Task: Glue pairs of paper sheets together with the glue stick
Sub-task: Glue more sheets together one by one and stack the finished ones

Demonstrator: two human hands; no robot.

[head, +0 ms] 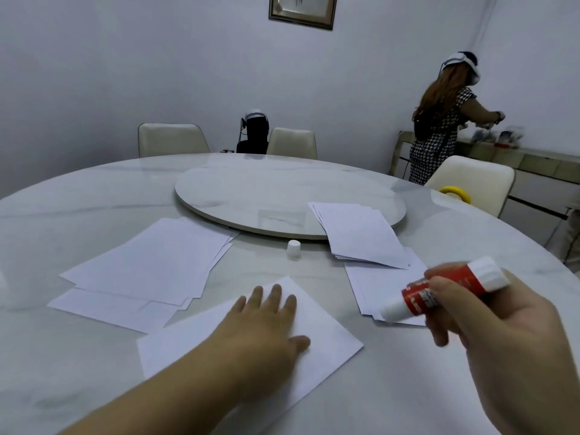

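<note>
A white paper sheet (326, 343) lies on the table right in front of me. My left hand (266, 324) rests flat on it with straight fingers. My right hand (489, 328) grips a red and white glue stick (439, 293) above the table at the right, uncapped end pointing down-left. Its white cap (294, 247) stands on the table further back. A spread of white sheets (150, 268) lies to the left. Another stack (361, 233) leans on the turntable's edge, and more sheets (373, 290) lie under the glue stick.
The round marble table (62, 221) carries a raised marble turntable (270, 196) in its middle. Cream chairs (172, 139) stand around the far side, with a yellow ring (456, 193) at the right edge. Another person (439, 120) stands at a sideboard in the back right corner.
</note>
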